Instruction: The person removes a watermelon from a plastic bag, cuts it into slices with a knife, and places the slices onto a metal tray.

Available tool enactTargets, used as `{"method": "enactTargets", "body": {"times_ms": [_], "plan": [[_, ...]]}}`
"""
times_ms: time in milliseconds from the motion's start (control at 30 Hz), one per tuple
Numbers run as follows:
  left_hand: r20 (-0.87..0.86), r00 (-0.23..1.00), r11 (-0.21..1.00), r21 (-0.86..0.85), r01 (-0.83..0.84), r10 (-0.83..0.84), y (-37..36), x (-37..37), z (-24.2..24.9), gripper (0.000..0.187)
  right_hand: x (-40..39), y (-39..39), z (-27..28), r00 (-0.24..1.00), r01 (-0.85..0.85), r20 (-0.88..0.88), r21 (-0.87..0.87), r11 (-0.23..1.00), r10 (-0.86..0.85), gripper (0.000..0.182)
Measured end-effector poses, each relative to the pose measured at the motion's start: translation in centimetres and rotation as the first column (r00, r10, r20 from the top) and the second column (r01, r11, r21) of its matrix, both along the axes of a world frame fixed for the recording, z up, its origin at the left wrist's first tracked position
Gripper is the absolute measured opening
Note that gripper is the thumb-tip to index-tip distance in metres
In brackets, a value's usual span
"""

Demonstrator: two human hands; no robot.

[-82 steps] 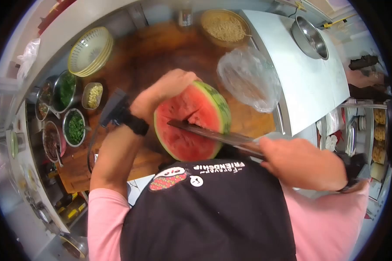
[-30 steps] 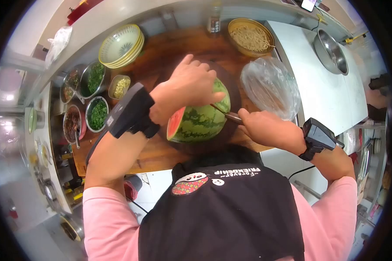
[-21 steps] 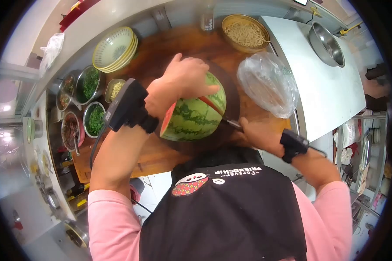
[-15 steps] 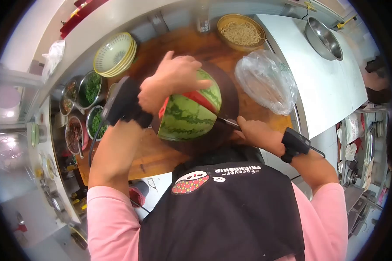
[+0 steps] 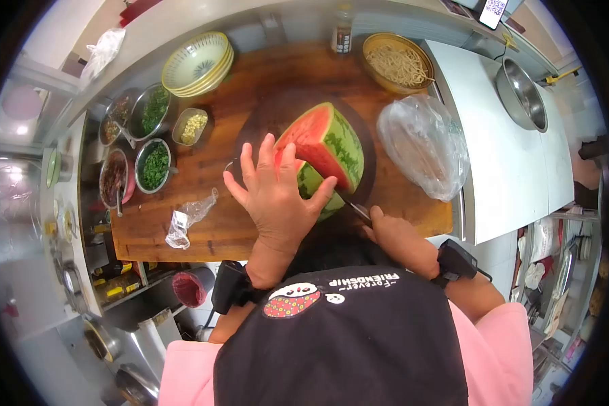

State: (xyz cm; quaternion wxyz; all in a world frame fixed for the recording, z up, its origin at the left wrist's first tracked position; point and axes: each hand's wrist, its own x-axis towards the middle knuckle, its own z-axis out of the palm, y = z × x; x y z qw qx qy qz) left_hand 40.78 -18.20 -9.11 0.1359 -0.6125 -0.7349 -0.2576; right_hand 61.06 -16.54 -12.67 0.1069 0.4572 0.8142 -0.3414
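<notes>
Head view: left hand (image 5: pixel 277 196) rests fingers spread on the watermelon (image 5: pixel 325 152) on the tabletop (image 5: pixel 203 223), just ahead of the body; right hand (image 5: pixel 396 237) grips a knife (image 5: pixel 354 208) entering from the right, blade beneath the near piece

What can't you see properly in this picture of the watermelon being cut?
Head view, the only one:
- Knife blade: only a short bit shows; the watermelon and the left hand hide the rest.
- Knife handle: wrapped inside the right hand.
- Near piece of watermelon: mostly under the left hand.
- What is in the plastic bag: blurred by the crinkled film.
- Label on the small bottle: too small to read.
</notes>
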Motion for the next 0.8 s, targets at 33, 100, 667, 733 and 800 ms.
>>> {"method": "enactTargets", "body": {"times_ms": [33,100,667,733,800], "plan": [[-0.032,0.999,1.0,-0.008,-0.011,0.011,0.1,0.2,0.1,0.054,0.1,0.0,-0.2,1.0,0.02,0.019,-0.016,1.0,-0.02,0.025],[-0.054,0.998,1.0,0.009,-0.02,0.02,0.8,0.6,0.2,0.051,0.4,0.0,-0.6,1.0,0.011,-0.028,0.006,1.0,-0.011,0.026],[0.03,0.999,0.996,0.086,0.034,-0.036,-2.0,-1.8,-1.5,0.042,1.8,-0.2,-2.7,0.928,0.161,-0.355,0.106,0.981,-0.114,0.024],[0.081,0.995,0.995,0.081,0.052,-0.058,-2.7,-2.9,-2.1,0.041,1.0,-0.7,-2.8,0.918,0.2,-0.367,0.1,0.975,-0.151,0.025],[0.099,0.993,0.993,0.106,0.046,-0.057,-3.7,-4.6,-3.3,0.04,0.5,-0.9,-2.9,0.915,0.191,-0.375,0.082,0.978,-0.148,0.025]]}}
